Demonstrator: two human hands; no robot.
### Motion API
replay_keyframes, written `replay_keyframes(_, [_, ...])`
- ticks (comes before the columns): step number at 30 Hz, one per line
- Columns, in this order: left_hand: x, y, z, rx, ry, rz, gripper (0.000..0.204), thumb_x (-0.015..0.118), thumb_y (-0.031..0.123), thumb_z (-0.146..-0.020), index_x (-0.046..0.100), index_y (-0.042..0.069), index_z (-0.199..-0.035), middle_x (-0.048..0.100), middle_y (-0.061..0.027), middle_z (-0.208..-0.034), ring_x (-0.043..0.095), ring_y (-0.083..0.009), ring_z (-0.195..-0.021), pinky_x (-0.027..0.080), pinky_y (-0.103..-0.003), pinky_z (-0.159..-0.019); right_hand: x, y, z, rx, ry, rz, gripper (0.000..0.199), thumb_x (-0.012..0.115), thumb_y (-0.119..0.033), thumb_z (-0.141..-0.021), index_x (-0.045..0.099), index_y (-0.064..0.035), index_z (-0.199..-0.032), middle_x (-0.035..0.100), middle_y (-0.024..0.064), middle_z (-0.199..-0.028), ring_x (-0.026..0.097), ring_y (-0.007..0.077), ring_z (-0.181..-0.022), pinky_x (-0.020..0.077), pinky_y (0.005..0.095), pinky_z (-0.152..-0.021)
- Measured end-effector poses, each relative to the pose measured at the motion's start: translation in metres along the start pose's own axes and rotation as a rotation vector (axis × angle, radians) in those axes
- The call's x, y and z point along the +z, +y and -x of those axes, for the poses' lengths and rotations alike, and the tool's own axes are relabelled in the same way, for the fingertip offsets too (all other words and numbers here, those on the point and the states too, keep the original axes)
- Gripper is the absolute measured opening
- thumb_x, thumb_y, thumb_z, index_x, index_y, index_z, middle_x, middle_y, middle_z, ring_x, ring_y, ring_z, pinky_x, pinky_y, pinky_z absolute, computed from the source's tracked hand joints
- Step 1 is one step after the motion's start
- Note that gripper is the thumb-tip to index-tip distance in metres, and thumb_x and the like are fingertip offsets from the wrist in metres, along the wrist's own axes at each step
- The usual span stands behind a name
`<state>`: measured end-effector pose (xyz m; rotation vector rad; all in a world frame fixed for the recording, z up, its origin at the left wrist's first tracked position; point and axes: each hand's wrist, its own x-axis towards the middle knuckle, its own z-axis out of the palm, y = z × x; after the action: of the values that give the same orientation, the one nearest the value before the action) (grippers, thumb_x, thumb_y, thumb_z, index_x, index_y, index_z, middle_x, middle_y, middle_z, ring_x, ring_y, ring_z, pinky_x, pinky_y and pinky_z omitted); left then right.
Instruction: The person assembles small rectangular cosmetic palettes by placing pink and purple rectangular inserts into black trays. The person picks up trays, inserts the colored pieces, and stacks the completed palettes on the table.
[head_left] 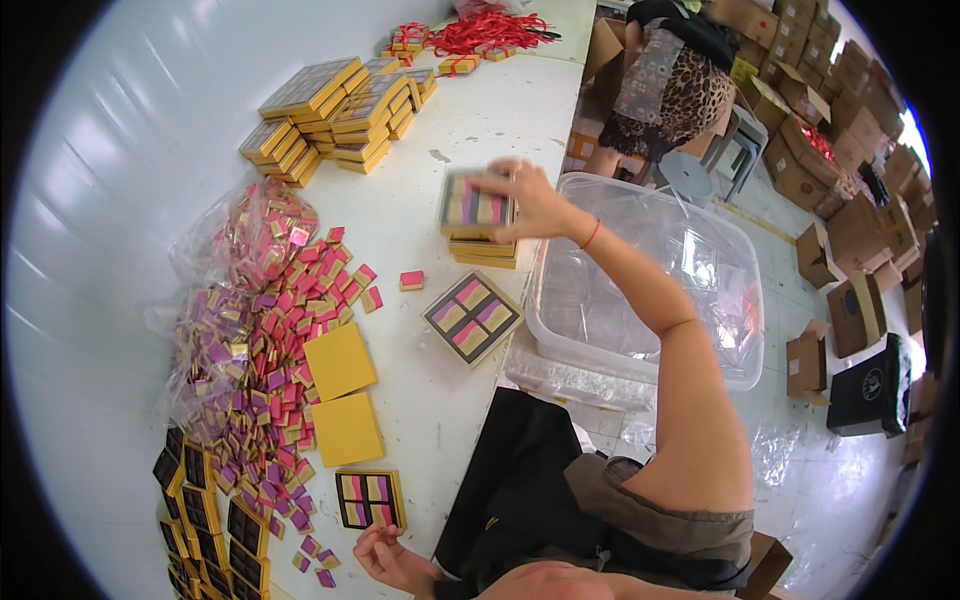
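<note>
My right hand [533,203] reaches out over the table and grips a gift box [466,205] with a clear top and pink and purple pieces inside. Motion blurs that box; it is over a short stack of yellow-sided boxes [482,250]. Nearer me, a filled box [473,318] lies turned at an angle by the table edge. My left hand [393,560] is low in the view, fingers curled and pinched together beside an open four-compartment box [369,500] of pink and purple pieces. Whatever its fingertips may hold is hidden.
Two yellow lids [348,430] lie beside a heap of small pink and purple wrapped pieces [285,390]. Empty black-lined boxes [247,545] stand at lower left, stacked filled boxes [320,105] and red ribbons [490,32] farther off. A plastic tub [650,375] adjoins the table; another person bends beyond.
</note>
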<state>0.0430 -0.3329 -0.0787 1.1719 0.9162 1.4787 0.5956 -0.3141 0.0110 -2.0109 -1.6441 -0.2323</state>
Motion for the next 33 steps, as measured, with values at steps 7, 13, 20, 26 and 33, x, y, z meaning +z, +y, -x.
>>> replay_keyframes(7, [-0.012,0.002,0.004,-0.013,0.046,0.013,0.01,0.055,0.014,-0.098,0.058,0.005,-0.103,0.061,-0.0115,-0.111,0.061,-0.0178,-0.081,0.052,-0.031,-0.076,0.027,0.009,0.04,0.402,0.216,-0.507,0.107,0.07,-0.067,-0.075,0.026,-0.0125,-0.155,0.034,0.0269,-0.148,0.046,0.0395,-0.129,0.0413,0.0514,-0.103])
replay_keyframes(13, [-0.028,0.0,0.012,0.016,0.159,-0.02,0.011,0.056,0.014,-0.098,0.059,0.004,-0.102,0.061,-0.0113,-0.109,0.061,-0.0182,-0.079,0.051,-0.03,-0.073,0.042,-0.008,0.043,0.972,-0.02,-1.174,0.114,0.068,-0.066,-0.079,0.009,-0.0069,-0.156,0.027,0.0289,-0.151,0.062,0.0404,-0.11,0.0584,0.0438,-0.081])
replay_keyframes(20, [-0.056,-0.017,0.017,0.095,0.231,-0.335,0.011,0.055,0.012,-0.097,0.06,0.003,-0.102,0.061,-0.0124,-0.105,0.061,-0.0176,-0.078,0.051,-0.029,-0.07,0.107,-0.009,-0.076,0.9,-0.142,-1.225,0.108,0.069,-0.064,-0.078,0.017,0.0003,-0.147,0.043,0.0246,-0.135,0.065,0.0353,-0.101,0.0615,0.0442,-0.076])
replay_keyframes(26, [-0.139,-0.081,0.031,0.226,0.303,-0.549,0.013,0.055,0.008,-0.095,0.062,0.0,-0.103,0.061,-0.0158,-0.108,0.062,-0.0208,-0.08,0.052,-0.032,-0.072,0.193,-0.03,-0.208,0.965,-0.02,-1.179,0.109,0.074,-0.061,-0.074,0.023,0.0081,-0.141,0.044,0.0243,-0.136,0.063,0.0374,-0.108,0.0636,0.0442,-0.07])
replay_keyframes(33, [-0.113,-0.062,0.039,0.331,0.279,-0.786,0.015,0.054,0.003,-0.094,0.061,-0.002,-0.107,0.06,-0.0189,-0.112,0.061,-0.0251,-0.09,0.051,-0.036,-0.081,0.279,-0.092,-0.346,1.252,0.39,-0.997,0.097,0.074,-0.055,-0.078,0.028,0.0014,-0.143,0.048,0.0169,-0.136,0.058,0.0347,-0.115,0.0603,0.0488,-0.081])
